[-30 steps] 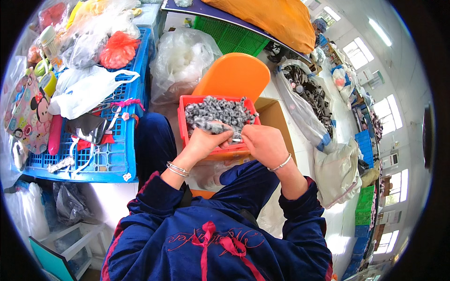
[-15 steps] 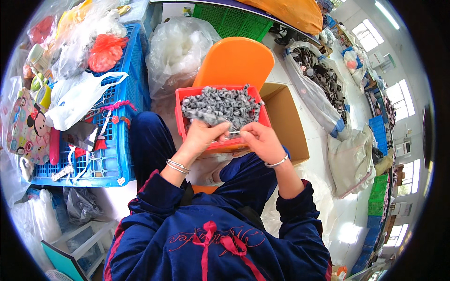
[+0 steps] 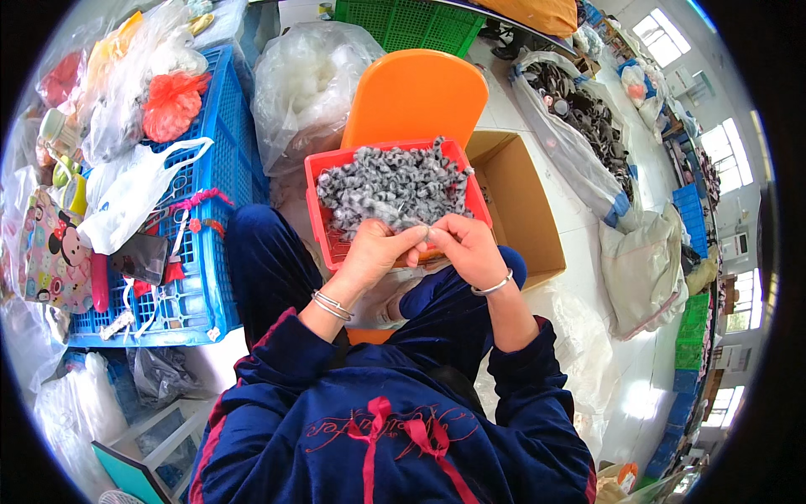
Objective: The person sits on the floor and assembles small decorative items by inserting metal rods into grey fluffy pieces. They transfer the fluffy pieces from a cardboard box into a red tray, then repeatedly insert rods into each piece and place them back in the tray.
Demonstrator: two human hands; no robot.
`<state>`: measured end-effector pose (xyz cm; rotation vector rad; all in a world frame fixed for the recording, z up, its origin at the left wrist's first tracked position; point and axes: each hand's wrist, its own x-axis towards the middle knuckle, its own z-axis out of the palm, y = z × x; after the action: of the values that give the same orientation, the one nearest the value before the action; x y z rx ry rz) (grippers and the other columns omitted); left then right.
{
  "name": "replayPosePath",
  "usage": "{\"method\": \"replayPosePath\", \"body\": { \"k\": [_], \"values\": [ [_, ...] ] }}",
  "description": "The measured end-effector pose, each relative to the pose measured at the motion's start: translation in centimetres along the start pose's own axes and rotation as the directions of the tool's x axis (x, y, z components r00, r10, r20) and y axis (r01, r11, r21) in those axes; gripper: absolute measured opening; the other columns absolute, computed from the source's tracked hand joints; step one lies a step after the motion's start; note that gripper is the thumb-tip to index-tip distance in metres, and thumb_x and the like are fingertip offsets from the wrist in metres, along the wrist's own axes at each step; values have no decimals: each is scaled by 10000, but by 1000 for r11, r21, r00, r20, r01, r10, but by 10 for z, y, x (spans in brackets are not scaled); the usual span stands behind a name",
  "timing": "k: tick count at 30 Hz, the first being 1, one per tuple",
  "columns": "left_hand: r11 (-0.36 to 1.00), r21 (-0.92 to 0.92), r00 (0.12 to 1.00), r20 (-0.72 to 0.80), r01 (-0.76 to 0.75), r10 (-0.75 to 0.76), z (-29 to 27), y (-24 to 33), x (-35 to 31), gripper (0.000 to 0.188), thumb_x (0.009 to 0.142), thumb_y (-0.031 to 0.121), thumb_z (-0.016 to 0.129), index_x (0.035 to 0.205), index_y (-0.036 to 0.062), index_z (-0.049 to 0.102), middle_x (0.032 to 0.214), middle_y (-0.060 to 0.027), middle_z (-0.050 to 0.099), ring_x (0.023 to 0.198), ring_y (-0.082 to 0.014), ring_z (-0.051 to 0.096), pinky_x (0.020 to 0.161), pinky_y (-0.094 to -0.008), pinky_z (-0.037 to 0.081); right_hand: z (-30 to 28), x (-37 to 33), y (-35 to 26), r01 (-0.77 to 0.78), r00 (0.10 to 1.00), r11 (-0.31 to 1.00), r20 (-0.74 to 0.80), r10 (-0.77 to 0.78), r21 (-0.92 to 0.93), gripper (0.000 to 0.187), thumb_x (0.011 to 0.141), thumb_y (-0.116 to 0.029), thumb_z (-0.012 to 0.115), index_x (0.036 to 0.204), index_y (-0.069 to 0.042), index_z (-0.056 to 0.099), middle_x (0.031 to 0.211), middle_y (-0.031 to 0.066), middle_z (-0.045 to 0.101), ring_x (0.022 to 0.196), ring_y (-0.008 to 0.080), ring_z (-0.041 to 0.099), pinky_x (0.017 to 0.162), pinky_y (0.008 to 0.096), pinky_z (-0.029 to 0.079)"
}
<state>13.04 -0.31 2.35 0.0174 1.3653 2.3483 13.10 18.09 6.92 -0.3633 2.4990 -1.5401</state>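
Observation:
A red plastic bin (image 3: pixel 312 189) stands between my knees, heaped with fuzzy grey-and-black striped pieces (image 3: pixel 395 172). At its near rim my left hand (image 3: pixel 376 250) is closed on one such fuzzy striped piece (image 3: pixel 378 212), which sticks out over the heap. My right hand (image 3: pixel 473 249) pinches at the near end of that piece, its fingertips meeting the left thumb. Whatever sits between the right fingertips is too small to make out.
An orange seat back (image 3: pixel 416 97) rises behind the bin, with an open cardboard box (image 3: pixel 529 214) to its right. At left, a blue crate (image 3: pixel 220 290) carries bags, scissors and a phone (image 3: pixel 141 257). A clear bag of white stuffing (image 3: pixel 306 80) stands behind.
My hands have come together; the right fingertips now meet the left ones. The fuzzy piece sits slightly more to the right, and the whole view has shifted a little.

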Motion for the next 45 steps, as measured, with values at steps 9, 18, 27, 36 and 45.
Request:
{"method": "replayPosePath", "body": {
  "k": [9, 18, 27, 36, 45],
  "values": [
    [999, -46, 996, -83, -15, 12, -5, 5, -1, 129, 895, 126, 657, 883, -2, 661, 734, -54, 650, 560, -110, 575, 540, -228, 469, -15, -15, 3, -39, 998, 973, -35, 48, 229, 148, 928, -110, 613, 965, 28, 652, 803, 10, 628, 724, 45, 565, 634, 197, 461],
    [995, -61, 997, -8, -82, 82, 15, -1, -8, 108, 912, 118, 635, 898, 13, 655, 758, -44, 647, 577, -103, 573, 541, -232, 476, 6, -16, 7, 45, 989, 980, -146, -16, 191, 92, 904, -79, 636, 901, 12, 646, 764, -7, 622, 678, 41, 549, 596, 205, 454],
    [991, -19, 989, -68, -132, 130, 20, -1, -17, 178, 922, 155, 635, 816, 13, 653, 738, -32, 648, 577, -88, 571, 554, -237, 481, 3, -25, -2, 12, 996, 972, -90, 10, 235, 94, 928, -58, 594, 970, 21, 624, 804, 0, 622, 670, 42, 524, 608, 195, 440],
    [985, -27, 984, -42, -172, 171, 24, -3, -20, 115, 922, 131, 627, 913, 18, 645, 775, -39, 641, 599, -91, 570, 567, -215, 465, 7, -28, -1, 67, 986, 986, -163, -42, 154, 60, 905, -42, 616, 922, 15, 611, 799, 15, 633, 712, 46, 567, 626, 211, 467],
    [687, 536, 776, -90, -490, 624, 35, -18, -19, 121, 908, 106, 645, 947, -8, 657, 812, -45, 664, 730, -98, 599, 653, -254, 483, 36, -23, -10, 122, 869, 933, -418, -265, -338, 80, 874, -39, 640, 825, 11, 601, 732, 33, 635, 652, 68, 593, 574, 240, 481]
  ]
}}
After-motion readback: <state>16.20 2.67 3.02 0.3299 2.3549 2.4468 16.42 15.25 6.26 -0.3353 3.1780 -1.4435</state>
